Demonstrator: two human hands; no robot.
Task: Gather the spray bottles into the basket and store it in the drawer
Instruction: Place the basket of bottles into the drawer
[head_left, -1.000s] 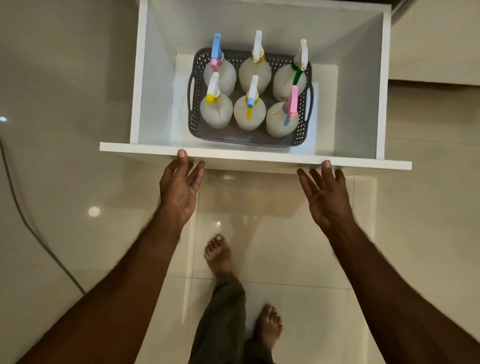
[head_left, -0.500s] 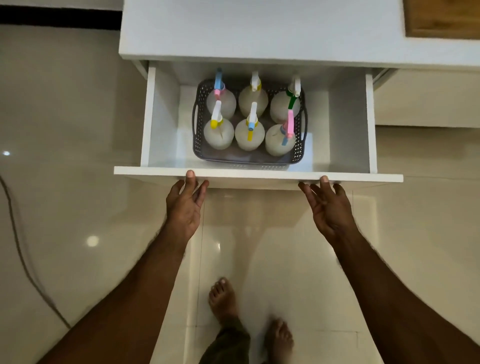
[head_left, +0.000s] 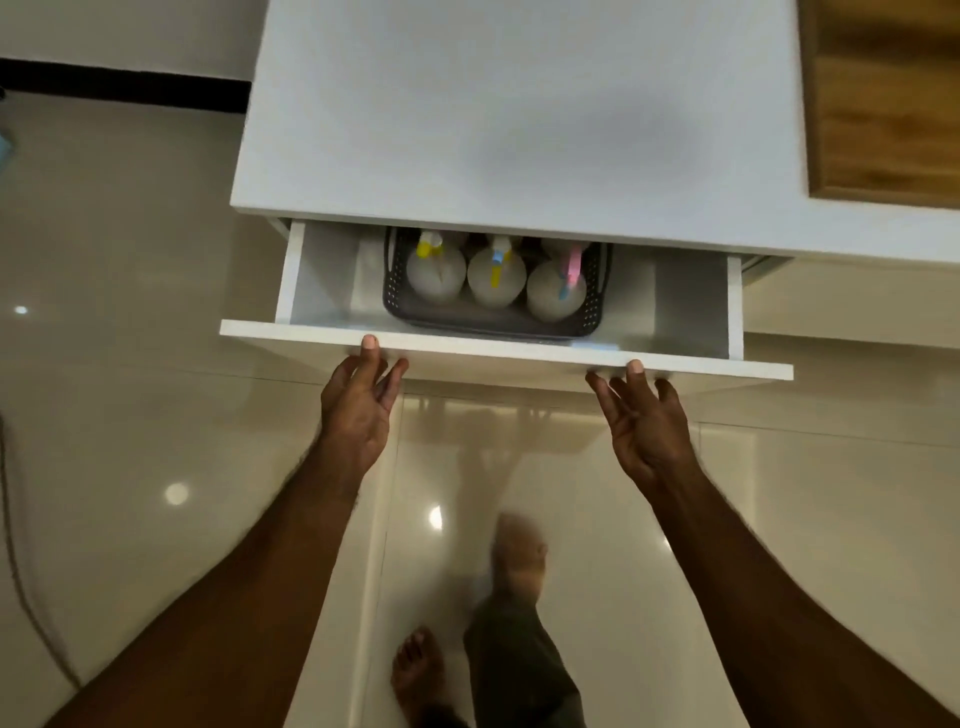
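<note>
The white drawer (head_left: 509, 352) stands partly pulled out from under the white cabinet top (head_left: 519, 114). Inside sits the dark grey perforated basket (head_left: 488, 318) with white spray bottles; three show, with a yellow nozzle (head_left: 435, 273), a blue-and-yellow one (head_left: 496, 275) and a pink-and-blue one (head_left: 556, 288). The back row is hidden under the cabinet top. My left hand (head_left: 358, 405) presses its fingertips against the drawer front at the left. My right hand (head_left: 644, 421) does the same at the right. Both hands have spread fingers and hold nothing.
A wooden board (head_left: 883, 98) lies on the cabinet top at the far right. Glossy beige floor tiles (head_left: 130, 415) surround the cabinet. A dark cable (head_left: 21, 597) runs along the floor at the left. My bare feet (head_left: 415, 670) are below.
The drawer has slid further into the cabinet, hiding the back row of bottles. Both hands followed its front edge forward, and one foot has stepped forward.
</note>
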